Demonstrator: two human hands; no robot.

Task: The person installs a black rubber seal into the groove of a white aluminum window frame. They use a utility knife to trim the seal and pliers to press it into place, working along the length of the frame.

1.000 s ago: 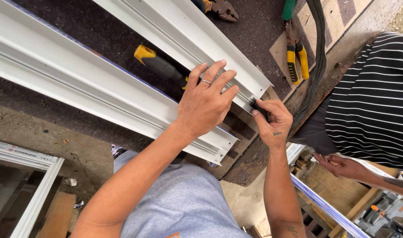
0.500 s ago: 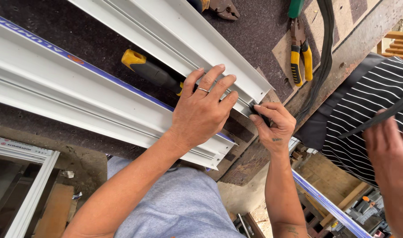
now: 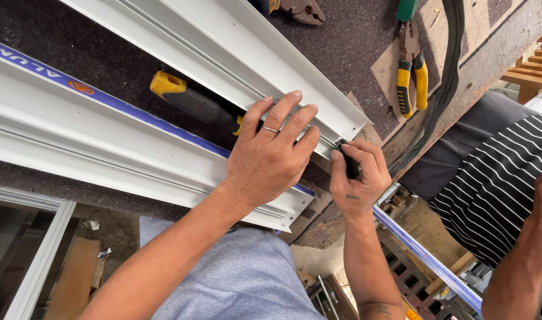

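Far left: white window frame (image 3: 28,261) standing below the bench edge. On the dark felt bench top (image 3: 354,53) two long white aluminium profiles run from upper left down to lower right. The nearer profile (image 3: 75,139) has a blue tape strip along its upper edge; the far profile (image 3: 223,56) lies parallel to it, with a dark gap between them. In that gap lies a yellow-and-black tool handle (image 3: 191,101), yellow butt pointing upper left, its far end hidden under the hand.

Left hand (image 3: 271,160) lies flat, fingers spread, palm pressing across the gap with fingertips on the far profile near its cut end; it clasps nothing, just bears down. A ring sits on one finger.

Right hand (image 3: 357,175) sits just beside it at the far profile's lower-right end, thumb and fingers pinched on a small black piece (image 3: 349,166); possibly a tool tip or an end plug, mostly hidden by the fingers, so its long axis is unclear.

Further right: yellow-handled pliers (image 3: 412,74), handles pointing down, and a bundle of black cable (image 3: 446,77) running along the bench edge. Top centre: another pair of pliers (image 3: 300,9), partly cut off. Far right: another person in a striped shirt (image 3: 502,184), forearm at the frame edge.

No containers in view.
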